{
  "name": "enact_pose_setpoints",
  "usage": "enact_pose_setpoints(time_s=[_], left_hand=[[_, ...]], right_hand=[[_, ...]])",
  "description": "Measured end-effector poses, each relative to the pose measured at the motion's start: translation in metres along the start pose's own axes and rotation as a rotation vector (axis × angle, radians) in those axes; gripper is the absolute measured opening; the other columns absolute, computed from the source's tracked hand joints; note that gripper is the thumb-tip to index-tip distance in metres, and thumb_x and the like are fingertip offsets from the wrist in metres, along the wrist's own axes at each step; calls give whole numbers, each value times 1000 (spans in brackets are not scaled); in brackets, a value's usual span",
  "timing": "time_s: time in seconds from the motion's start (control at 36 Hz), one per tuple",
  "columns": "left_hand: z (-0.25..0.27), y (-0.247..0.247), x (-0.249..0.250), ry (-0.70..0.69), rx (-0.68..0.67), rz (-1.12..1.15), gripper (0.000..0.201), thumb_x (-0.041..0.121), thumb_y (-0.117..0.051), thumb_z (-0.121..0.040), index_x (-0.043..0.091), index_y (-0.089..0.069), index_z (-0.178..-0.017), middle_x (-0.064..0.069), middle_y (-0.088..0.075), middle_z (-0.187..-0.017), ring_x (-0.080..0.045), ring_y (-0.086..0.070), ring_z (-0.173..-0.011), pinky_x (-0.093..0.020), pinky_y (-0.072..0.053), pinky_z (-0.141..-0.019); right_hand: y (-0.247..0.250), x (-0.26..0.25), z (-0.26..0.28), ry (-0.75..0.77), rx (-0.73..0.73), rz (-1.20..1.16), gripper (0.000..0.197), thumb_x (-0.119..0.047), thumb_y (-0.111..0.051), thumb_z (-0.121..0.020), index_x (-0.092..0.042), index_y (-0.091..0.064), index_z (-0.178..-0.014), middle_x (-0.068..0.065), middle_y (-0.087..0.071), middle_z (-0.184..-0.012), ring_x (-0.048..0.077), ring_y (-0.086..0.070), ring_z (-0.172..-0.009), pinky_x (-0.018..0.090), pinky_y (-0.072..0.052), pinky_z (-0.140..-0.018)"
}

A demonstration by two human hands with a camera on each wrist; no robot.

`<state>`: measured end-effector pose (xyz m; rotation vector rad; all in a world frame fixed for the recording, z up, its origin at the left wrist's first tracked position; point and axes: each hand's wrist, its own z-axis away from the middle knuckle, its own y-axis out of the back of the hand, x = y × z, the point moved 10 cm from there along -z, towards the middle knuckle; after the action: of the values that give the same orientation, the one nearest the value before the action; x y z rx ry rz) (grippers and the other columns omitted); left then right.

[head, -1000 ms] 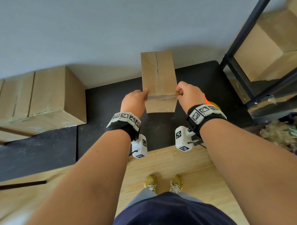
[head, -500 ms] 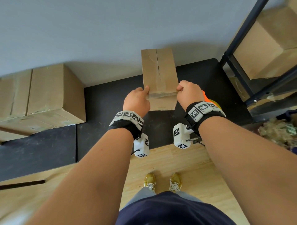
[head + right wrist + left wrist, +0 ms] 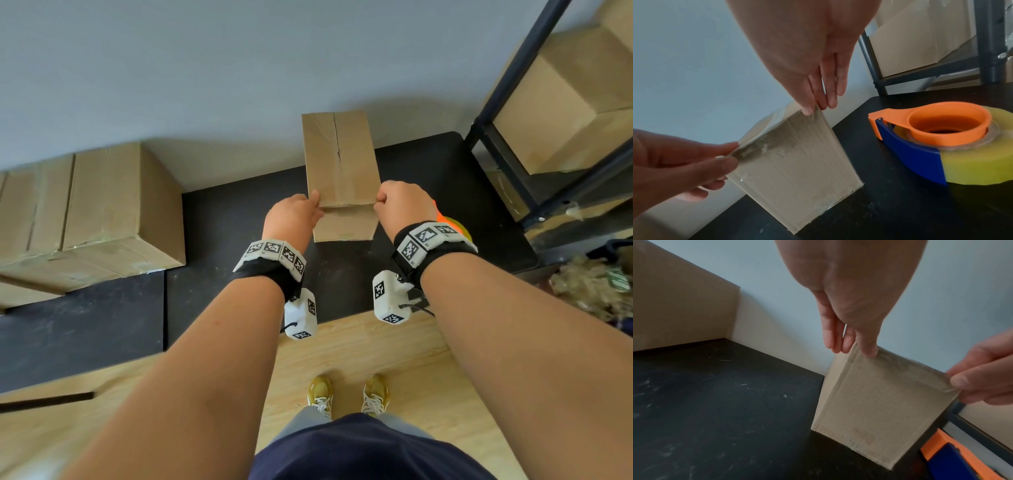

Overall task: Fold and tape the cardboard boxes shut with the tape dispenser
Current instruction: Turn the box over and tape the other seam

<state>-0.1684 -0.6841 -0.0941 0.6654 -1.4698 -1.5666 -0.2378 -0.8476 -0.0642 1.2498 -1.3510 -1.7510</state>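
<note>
A small upright cardboard box point(image 3: 340, 164) stands on the black table point(image 3: 222, 233) against the wall, its top flaps folded down. A strip of clear tape point(image 3: 900, 371) runs over its near top edge. My left hand point(image 3: 294, 216) pinches the near left top corner, thumb point(image 3: 869, 350) on the front face. My right hand point(image 3: 397, 202) pinches the near right top corner point(image 3: 813, 110) in the same way. The orange and blue tape dispenser point(image 3: 941, 138) with a yellowish roll lies on the table just right of the box, mostly hidden behind my right wrist in the head view.
A large closed cardboard box point(image 3: 102, 212) sits at the table's left. A black metal rack point(image 3: 507, 144) holding more boxes point(image 3: 565, 102) stands at the right, with a pile of packing shreds point(image 3: 589, 284) below. The grey wall is close behind the small box.
Both hands stay on the box's near top corners. Only the view has shifted slightly; the box and dispenser have not visibly moved.
</note>
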Motion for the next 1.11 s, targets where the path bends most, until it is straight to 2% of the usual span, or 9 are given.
enact_pose_setpoints(time_s=[0.19,0.36,0.47,0.58,0.64,0.69,0.97,1.03,1.11], left_hand=[[-2,-1,4,18,57,-55,27,26,-38,-103,12,-45,-125,-4,-50,-90,-22,-49,-75,-35,-44,-64],[-6,-2,7,18,78,-85,29,24,-39,-103,10,-43,-128,-6,-52,-94,-21,-42,-74,-34,-36,-61],[-4,-6,7,22,90,-80,28,20,-42,-101,10,-43,-127,-2,-42,-85,-21,-40,-72,-33,-31,-59],[-1,-8,5,47,100,-64,34,13,-50,-95,9,-43,-129,-2,-42,-84,-21,-40,-76,-33,-29,-59],[0,-8,6,40,93,-67,41,12,-52,-94,9,-40,-134,-6,-51,-92,-24,-48,-83,-33,-30,-60],[1,-9,7,32,90,-75,46,13,-53,-94,10,-37,-137,-8,-55,-100,-26,-52,-90,-33,-31,-61],[0,-9,4,41,97,-34,55,10,-52,-93,13,-31,-143,-6,-54,-104,-21,-44,-84,-31,-32,-64],[2,-10,4,37,90,-33,56,9,-51,-93,13,-29,-145,-6,-54,-106,-22,-49,-89,-31,-32,-65],[3,-10,5,54,93,-32,56,4,-51,-91,12,-32,-143,-6,-53,-102,-23,-48,-85,-31,-34,-65]], right_hand=[[-7,0,-8,30,22,77,10,-15,-51,-98,-10,-60,-99,6,-61,-89,22,-58,-77,31,-40,-63],[-11,1,-11,33,50,78,8,-15,-54,-97,-9,-59,-99,7,-60,-90,21,-57,-75,31,-42,-63],[-13,-1,-11,23,55,51,11,-14,-55,-94,-8,-59,-102,9,-61,-95,24,-60,-83,38,-54,-75],[-13,-9,-11,-16,64,46,38,-39,-66,-86,-8,-54,-106,9,-59,-101,25,-59,-93,37,-51,-82],[-15,-12,-12,-44,75,87,63,-60,-66,-79,-8,-53,-111,9,-59,-105,26,-59,-99,37,-50,-86],[-16,-15,-13,-49,88,136,73,-69,-64,-76,-7,-52,-112,10,-60,-106,27,-59,-101,38,-49,-87],[-15,-17,-22,-60,8,177,68,-61,-70,-77,-6,-52,-114,11,-61,-108,27,-60,-102,37,-48,-86],[-16,-14,-19,-60,-30,154,60,-51,-72,-81,-7,-52,-116,11,-60,-110,27,-60,-103,38,-49,-86],[-15,-13,-15,-19,-63,164,28,-20,-63,-93,-5,-53,-114,13,-61,-110,28,-61,-100,38,-52,-85]])
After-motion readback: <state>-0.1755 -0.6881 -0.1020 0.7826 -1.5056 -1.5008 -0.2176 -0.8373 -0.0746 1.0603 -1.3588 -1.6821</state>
